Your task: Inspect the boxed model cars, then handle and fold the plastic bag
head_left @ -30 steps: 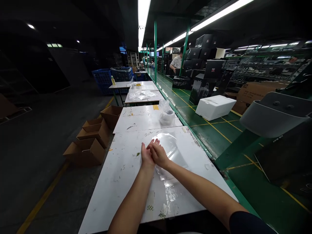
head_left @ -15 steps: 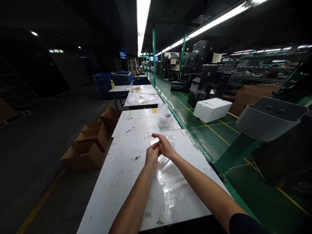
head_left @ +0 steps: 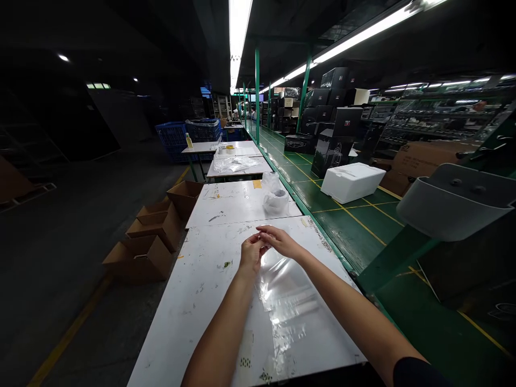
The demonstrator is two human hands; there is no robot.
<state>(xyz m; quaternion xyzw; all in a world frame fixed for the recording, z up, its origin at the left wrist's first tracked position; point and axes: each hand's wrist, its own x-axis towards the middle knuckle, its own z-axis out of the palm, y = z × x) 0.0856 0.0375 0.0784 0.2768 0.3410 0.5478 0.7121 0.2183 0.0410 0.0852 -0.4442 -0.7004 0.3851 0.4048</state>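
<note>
A clear plastic bag [head_left: 278,306] lies flat and shiny on the white table [head_left: 201,301], running from my hands toward the near edge. My left hand [head_left: 251,252] is closed at the far end of the bag, thumb and fingers pinched on it. Touching it from the right, my right hand [head_left: 279,241] has its thumb and fingertips pressed together at the same end of the bag. The exact grip between the fingertips is partly hidden by the fingers.
A roll in white plastic [head_left: 276,201] stands on the table beyond. Open cardboard boxes [head_left: 139,258] line the floor at left. A white foam box [head_left: 353,181] sits on the green floor, and a grey bin [head_left: 451,201] stands at right.
My right hand has shifted slightly right, and its fingers now lie closer to the left fingertips. The bag between my hands and the near edge looks smoother.
</note>
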